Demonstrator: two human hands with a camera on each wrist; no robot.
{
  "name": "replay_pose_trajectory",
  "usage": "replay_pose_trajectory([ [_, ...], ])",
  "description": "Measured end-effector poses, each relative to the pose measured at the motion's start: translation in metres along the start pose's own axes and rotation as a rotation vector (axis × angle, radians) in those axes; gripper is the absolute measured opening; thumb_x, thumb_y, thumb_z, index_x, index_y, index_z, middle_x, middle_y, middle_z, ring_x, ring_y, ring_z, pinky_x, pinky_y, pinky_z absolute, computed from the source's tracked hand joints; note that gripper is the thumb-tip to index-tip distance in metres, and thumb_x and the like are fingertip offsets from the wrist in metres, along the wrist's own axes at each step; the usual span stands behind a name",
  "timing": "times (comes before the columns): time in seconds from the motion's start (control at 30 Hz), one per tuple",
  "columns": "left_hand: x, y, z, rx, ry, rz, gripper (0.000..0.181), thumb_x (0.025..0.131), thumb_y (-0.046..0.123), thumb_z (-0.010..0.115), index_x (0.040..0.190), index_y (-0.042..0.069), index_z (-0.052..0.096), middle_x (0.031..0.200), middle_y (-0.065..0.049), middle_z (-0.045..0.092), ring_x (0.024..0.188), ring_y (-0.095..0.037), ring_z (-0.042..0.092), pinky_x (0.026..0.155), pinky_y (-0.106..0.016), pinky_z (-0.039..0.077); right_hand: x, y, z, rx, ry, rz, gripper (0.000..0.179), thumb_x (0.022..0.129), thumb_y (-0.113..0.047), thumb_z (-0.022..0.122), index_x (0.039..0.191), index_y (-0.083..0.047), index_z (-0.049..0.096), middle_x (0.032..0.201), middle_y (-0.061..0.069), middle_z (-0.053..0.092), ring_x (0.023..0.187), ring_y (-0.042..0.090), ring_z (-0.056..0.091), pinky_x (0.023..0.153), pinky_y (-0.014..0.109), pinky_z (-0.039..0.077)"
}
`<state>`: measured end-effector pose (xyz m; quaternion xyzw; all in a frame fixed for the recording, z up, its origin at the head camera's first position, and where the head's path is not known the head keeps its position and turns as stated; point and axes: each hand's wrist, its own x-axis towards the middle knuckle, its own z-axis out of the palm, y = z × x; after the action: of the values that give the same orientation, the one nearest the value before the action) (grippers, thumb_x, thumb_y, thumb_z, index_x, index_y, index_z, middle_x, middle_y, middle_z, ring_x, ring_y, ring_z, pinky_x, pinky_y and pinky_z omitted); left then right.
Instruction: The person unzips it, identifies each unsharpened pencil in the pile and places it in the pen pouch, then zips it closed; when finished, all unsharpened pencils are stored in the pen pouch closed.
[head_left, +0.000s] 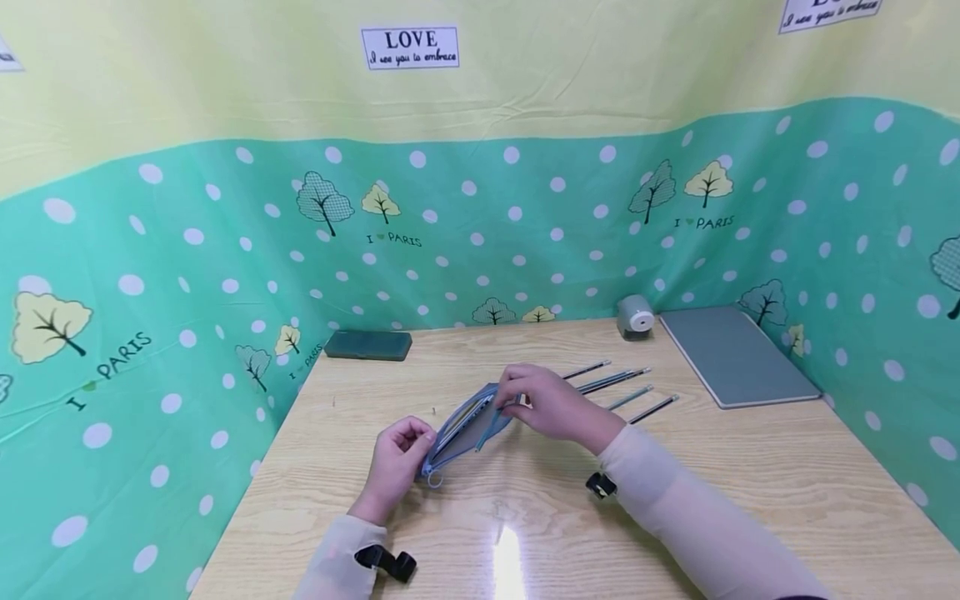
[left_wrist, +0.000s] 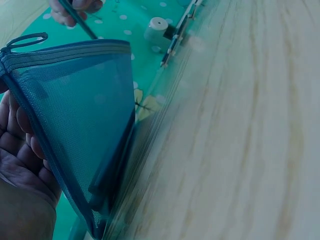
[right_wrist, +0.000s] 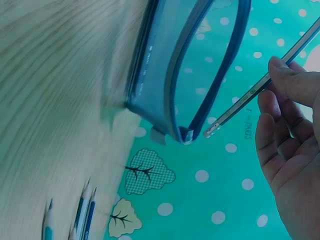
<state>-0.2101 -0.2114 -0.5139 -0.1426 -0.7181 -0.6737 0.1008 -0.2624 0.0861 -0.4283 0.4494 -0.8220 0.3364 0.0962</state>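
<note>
A blue mesh zipper pouch point(head_left: 450, 454) stands with its mouth unzipped and parted, and some long thin items show inside. My left hand point(head_left: 397, 462) grips the pouch at its near left end, beside the zipper's ring pull point(left_wrist: 27, 40). Between thumb and fingers, my right hand point(head_left: 551, 404) pinches a pencil point(right_wrist: 248, 95) over the far part of the pouch. One end of this pencil carries an eraser, which points toward the pouch's corner in the right wrist view. The pencil slants across the pouch's mouth in the head view.
Several pencils point(head_left: 654, 409) lie on the wooden table point(head_left: 555, 517) beyond my right hand. A pencil sharpener point(head_left: 636, 318) stands at the back, next to a grey flat notebook point(head_left: 738, 354). A dark green case point(head_left: 367, 345) lies at the back left. Patterned cloth surrounds the table.
</note>
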Motion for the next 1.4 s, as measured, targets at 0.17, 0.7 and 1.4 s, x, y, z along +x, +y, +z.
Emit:
replay_pose_trajectory([
  [0.17,0.000,0.000,0.000,-0.003,0.003,0.001,0.006,0.097,-0.003,0.068,0.092,-0.007,0.067,0.081,-0.002,0.067,0.067,-0.007,0.057,0.061,-0.020,0.047,0.005,-0.005,0.004,0.034,-0.008,-0.006,0.021,0.088,-0.001,0.083,0.097,-0.019,0.079,0.099,-0.010,0.064,0.086,0.010,0.061,0.067,0.026,0.054],
  [0.7,0.000,0.001,0.000,-0.001,-0.004,-0.005,0.005,0.097,-0.003,0.068,0.093,-0.006,0.067,0.083,-0.009,0.068,0.067,-0.008,0.058,0.061,-0.021,0.048,0.009,-0.018,0.016,0.018,-0.016,-0.016,0.022,0.088,0.002,0.081,0.098,-0.017,0.080,0.102,-0.012,0.065,0.094,0.007,0.059,0.071,0.026,0.054],
  [1.4,0.001,0.001,-0.001,-0.009,-0.010,0.006,0.006,0.097,-0.002,0.068,0.093,-0.007,0.067,0.083,-0.006,0.068,0.067,-0.008,0.058,0.061,-0.021,0.048,0.005,-0.009,0.031,-0.059,-0.071,0.027,0.020,0.089,-0.004,0.082,0.101,-0.021,0.079,0.100,-0.011,0.064,0.092,0.012,0.064,0.078,0.025,0.054],
])
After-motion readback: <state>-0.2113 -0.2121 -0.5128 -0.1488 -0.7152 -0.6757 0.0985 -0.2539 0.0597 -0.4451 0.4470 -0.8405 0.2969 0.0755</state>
